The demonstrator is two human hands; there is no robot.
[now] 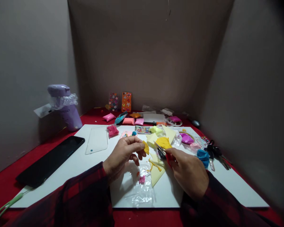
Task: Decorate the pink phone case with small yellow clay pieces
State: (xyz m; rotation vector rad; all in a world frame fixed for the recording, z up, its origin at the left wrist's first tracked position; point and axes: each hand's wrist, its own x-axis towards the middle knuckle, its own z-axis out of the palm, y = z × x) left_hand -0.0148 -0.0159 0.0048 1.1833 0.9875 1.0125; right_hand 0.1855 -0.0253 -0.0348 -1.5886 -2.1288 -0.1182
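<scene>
My left hand [125,154] pinches a small flat piece of yellow clay [145,147] between thumb and fingertips. In my right hand [188,170] is a pair of small scissors [159,146], blades pointing up and left, with a bit of red handle showing under the fingers. The blades are apart from the clay piece. Behind them lies a larger yellow clay lump [164,142] on pale yellow paper [157,176]. Thin yellow clay strips [154,165] rest on the paper below. A clear plastic bag [142,195] with a pink clay bit [142,179] lies between my forearms.
A white board [68,179] covers the red-clothed table. On it are a clear phone case [97,140], a black phone [50,160], blue clay [203,157] and keys [217,154]. A purple bottle [69,110] stands left; two decorated phone cases [126,101] lean at the back.
</scene>
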